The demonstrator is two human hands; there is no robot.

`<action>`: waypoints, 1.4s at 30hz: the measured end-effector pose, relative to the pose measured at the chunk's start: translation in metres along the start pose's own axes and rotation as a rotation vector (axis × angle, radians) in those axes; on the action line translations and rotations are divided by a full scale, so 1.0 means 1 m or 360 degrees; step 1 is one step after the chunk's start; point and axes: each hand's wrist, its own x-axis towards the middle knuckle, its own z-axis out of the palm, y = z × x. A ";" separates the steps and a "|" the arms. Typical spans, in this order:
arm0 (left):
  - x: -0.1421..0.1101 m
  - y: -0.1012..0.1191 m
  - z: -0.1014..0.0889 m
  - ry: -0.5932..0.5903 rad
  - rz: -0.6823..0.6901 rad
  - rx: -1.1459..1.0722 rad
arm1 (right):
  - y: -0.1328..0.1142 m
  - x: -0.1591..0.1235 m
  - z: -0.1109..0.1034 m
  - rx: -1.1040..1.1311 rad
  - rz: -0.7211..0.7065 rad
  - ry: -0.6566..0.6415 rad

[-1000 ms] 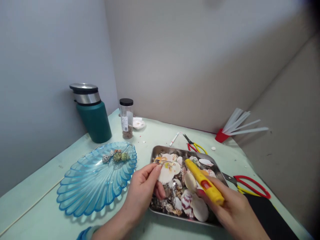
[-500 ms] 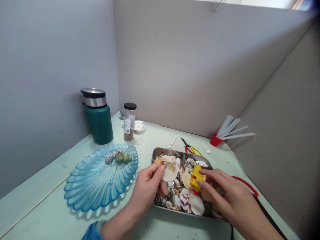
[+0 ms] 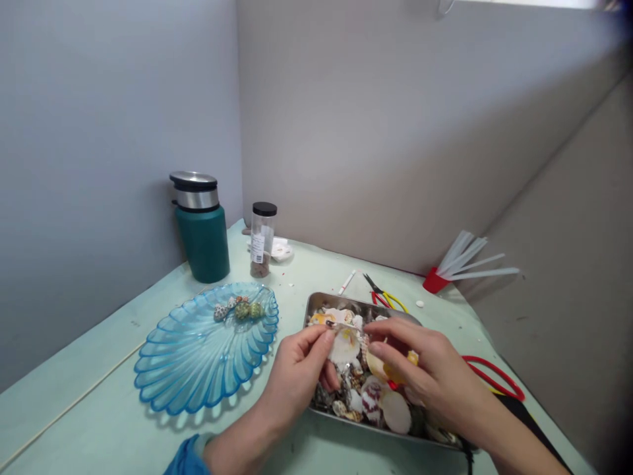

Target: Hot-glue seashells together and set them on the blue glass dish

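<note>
My left hand [image 3: 304, 363] pinches a slim, pale piece [image 3: 349, 325] with a dark end between thumb and index finger. Its kind is too small to make out. My right hand [image 3: 435, 376] is curled over a yellow hot glue gun [image 3: 390, 371], mostly hidden behind the thumb and palm. The right index fingertip is at or very near the slim piece's far end; contact cannot be told. Both hands are over a metal tray [image 3: 363, 430] full of seashells. Under the pinch lies a white scallop shell [image 3: 345, 349], and a purple-striped shell [image 3: 370, 399] is nearer me.
A blue shell-shaped dish [image 3: 198, 356] with several small spiral shells [image 3: 242, 310] stands left. Behind are a green bottle [image 3: 202, 244] and a clear jar [image 3: 262, 241]. Scissors [image 3: 383, 293], a red-handled pair [image 3: 494, 377] and a red cup [image 3: 435, 282] of glue sticks are right.
The glue gun has gone from plainly visible above the tray to lower and mostly covered by my right hand. My right fingers have come closer to my left hand. The view has shifted slightly.
</note>
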 end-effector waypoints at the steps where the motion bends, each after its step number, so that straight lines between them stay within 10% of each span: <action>1: 0.000 0.001 0.000 -0.0009 0.0002 0.0003 | -0.005 -0.001 0.003 -0.0001 -0.0008 0.0008; 10: 0.000 -0.001 -0.001 -0.0070 -0.0033 0.0019 | 0.014 0.004 -0.002 -0.0006 0.0059 -0.0065; 18: 0.001 -0.002 0.001 0.0020 -0.0087 0.0034 | 0.070 0.032 0.001 -0.0828 0.0172 -0.0286; 34: 0.002 0.001 0.000 0.0060 -0.0043 -0.0079 | 0.054 0.063 0.008 -0.1081 -0.0127 -0.0574; 42: 0.002 0.002 -0.001 0.0267 0.0089 -0.0335 | -0.005 0.025 0.022 -0.1023 -0.0503 -0.0136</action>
